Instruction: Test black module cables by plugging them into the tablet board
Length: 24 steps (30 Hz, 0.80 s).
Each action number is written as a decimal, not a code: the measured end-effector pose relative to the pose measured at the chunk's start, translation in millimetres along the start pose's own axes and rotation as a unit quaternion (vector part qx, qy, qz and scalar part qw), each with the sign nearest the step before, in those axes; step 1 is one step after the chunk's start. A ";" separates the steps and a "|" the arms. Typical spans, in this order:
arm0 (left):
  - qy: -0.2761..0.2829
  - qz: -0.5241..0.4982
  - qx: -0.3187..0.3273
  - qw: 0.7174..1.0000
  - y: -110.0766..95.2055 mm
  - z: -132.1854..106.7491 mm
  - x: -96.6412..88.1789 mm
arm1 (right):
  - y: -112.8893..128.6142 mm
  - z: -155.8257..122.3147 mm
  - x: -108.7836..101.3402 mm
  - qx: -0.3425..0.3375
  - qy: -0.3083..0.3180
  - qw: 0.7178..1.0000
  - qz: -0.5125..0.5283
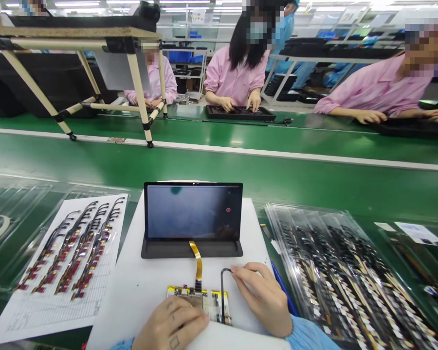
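Observation:
A small circuit board (193,297) with yellow edging lies on a white work surface. My left hand (173,323) is over its lower left part, fingers closed and pressed against it; the thumb is hidden. My right hand (264,296) pinches the upper end of a thin black cable (222,291), which bends at the top and runs down to the board's right part. A gold flex cable (197,260) links the board to an upright screen (193,212) in a black stand (192,249). The screen is lit and shows a red dot.
Cable assemblies (89,248) lie in rows on a printed sheet (73,306) at left. A clear plastic tray (306,209) at right holds many black strips. A blue pen (284,289) lies beside my right hand. Across the green bench (131,163), people in pink work.

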State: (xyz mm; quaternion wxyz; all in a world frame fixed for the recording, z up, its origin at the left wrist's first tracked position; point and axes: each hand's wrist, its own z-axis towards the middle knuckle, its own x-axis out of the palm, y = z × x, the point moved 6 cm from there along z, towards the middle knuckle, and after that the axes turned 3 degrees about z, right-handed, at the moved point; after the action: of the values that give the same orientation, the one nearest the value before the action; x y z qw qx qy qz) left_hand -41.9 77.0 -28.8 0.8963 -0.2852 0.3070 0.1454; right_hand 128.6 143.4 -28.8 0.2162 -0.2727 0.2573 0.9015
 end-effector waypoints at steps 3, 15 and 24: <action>0.003 0.005 -0.004 1.000 1.1 0.1 0.4 | 0.7 0.8 -0.7 0.001 0.000 1.000 -0.001; 0.002 0.016 -0.005 1.000 -0.9 1.6 -0.3 | 1.3 -2.3 -0.4 -0.008 -0.020 0.999 -0.036; -0.004 0.012 -0.003 1.000 -1.1 2.1 -1.0 | 2.8 0.1 -3.2 -0.015 -0.028 0.999 -0.042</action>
State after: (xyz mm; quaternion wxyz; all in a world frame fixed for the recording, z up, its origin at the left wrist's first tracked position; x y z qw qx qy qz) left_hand -41.1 77.3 -26.4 0.8950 -0.2834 0.3060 0.1584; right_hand 129.6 140.5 -25.8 0.2573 -0.2608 0.2259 0.9026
